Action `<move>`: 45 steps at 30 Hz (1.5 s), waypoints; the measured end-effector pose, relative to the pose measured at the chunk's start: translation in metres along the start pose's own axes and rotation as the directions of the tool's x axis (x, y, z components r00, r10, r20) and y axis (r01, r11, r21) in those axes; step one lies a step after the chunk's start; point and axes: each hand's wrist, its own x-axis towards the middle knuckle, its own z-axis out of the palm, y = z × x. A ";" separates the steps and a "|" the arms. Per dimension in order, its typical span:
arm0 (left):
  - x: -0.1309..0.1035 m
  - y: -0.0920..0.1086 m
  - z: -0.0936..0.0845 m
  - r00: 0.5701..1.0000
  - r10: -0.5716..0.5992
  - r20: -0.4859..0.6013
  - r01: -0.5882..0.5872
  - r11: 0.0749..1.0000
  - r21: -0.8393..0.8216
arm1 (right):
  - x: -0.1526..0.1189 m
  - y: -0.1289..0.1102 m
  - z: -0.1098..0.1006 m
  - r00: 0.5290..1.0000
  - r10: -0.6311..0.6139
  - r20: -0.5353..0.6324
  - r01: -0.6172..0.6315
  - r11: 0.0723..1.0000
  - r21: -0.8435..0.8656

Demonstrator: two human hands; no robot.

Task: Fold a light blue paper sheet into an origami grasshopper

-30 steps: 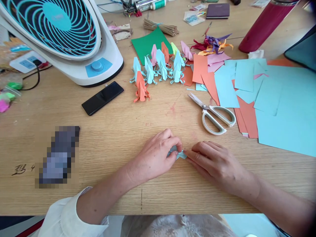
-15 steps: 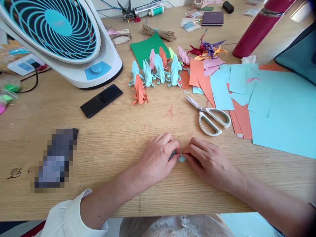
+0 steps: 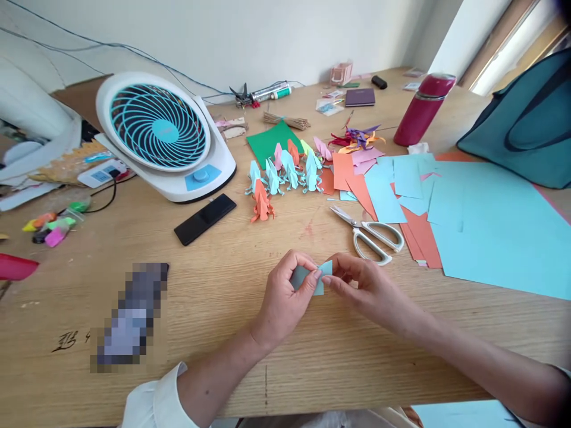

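A small piece of light blue paper (image 3: 319, 288), with a crease or fold showing, is held up just above the wooden table. My left hand (image 3: 282, 292) pinches it between thumb and fingers from the left. At its right edge, my right hand (image 3: 371, 290) has thumb and fingertips closed on the paper; part of the sheet is hidden behind the fingers. Beyond my hands lie white-handled scissors (image 3: 366, 233), blades partly apart. Several folded paper figures in light blue, pink and yellow-green stand further back, with an orange paper figure (image 3: 262, 202) in front.
Orange paper pieces (image 3: 419, 235) and a large light blue sheet (image 3: 499, 232) lie to the right. A white fan (image 3: 223, 169), a black phone (image 3: 205, 219) and a pixelated dark object (image 3: 129, 315) are on the left. A magenta bottle (image 3: 413, 122) and teal bag (image 3: 521, 119) stand at the back right.
The view has tilted up, showing more wall and the whole fan. My hands have turned and lifted, so more of the light blue paper shows between them.
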 end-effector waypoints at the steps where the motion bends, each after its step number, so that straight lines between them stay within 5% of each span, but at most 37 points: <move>1: 0.000 -0.001 0.000 0.999 -0.038 -0.015 0.038 0.999 -0.037 | 0.002 0.001 0.002 1.000 0.001 -0.022 0.000 1.000 0.021; 6: 0.004 -0.002 -0.001 0.982 -0.189 -0.013 0.180 0.948 -0.262 | 0.008 0.013 0.007 0.997 -0.011 -0.079 0.024 0.986 0.163; 13: 0.003 0.000 0.009 0.954 -0.296 0.053 0.266 0.750 -0.605 | 0.011 0.019 0.015 0.999 -0.014 -0.048 0.027 0.961 0.277; 23: 0.008 0.003 -0.004 0.971 -0.227 0.079 0.240 0.926 -0.291 | 0.008 0.012 0.011 0.997 -0.070 -0.026 0.072 0.993 0.089; 31: 0.010 0.003 0.000 0.948 -0.307 0.081 0.283 0.702 -0.654 | 0.010 0.018 0.015 0.998 -0.040 -0.042 0.050 0.961 0.270; 40: 0.010 -0.002 0.003 0.966 -0.257 0.018 0.217 0.774 -0.594 | 0.011 0.017 0.013 0.996 0.050 -0.074 -0.027 0.958 0.285; 45: 0.012 0.001 0.001 0.955 -0.295 0.043 0.242 0.682 -0.691 | 0.011 0.011 0.008 0.996 0.071 -0.047 -0.058 0.968 0.243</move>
